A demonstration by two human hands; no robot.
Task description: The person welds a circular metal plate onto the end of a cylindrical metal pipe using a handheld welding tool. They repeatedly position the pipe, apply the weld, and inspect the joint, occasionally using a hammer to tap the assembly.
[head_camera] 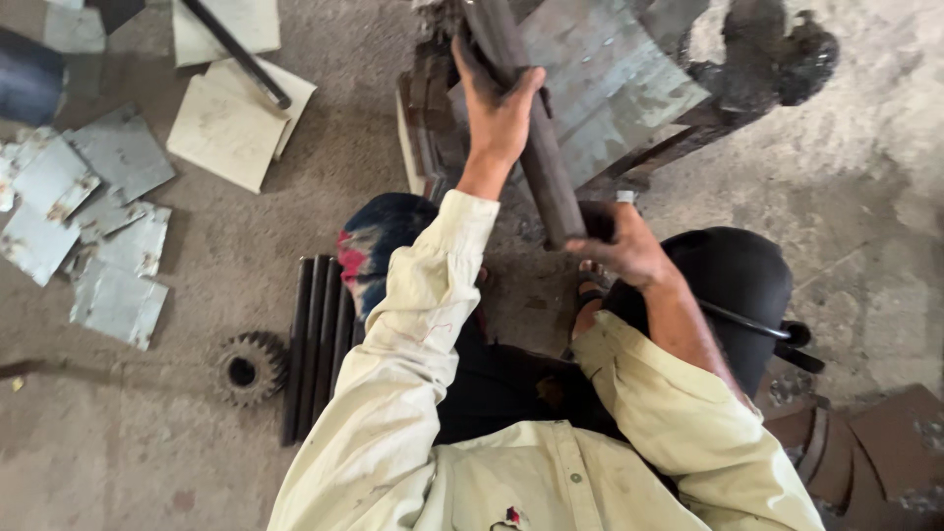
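A thick dark metal rod (543,162) runs from the top of the view down toward my lap. My left hand (495,103) is wrapped around its upper part, and my right hand (621,246) grips its lower end. The rod lies across a grey metal plate (615,84) on a grimy machine or vise (433,118). I squat over it in cream sleeves and dark trousers.
Several dark rods (317,334) lie on the concrete floor at my left beside a toothed gear (246,369). Grey sheet-metal pieces (98,226) and pale square plates (231,123) are scattered at the left. A black rounded object (737,285) sits at my right.
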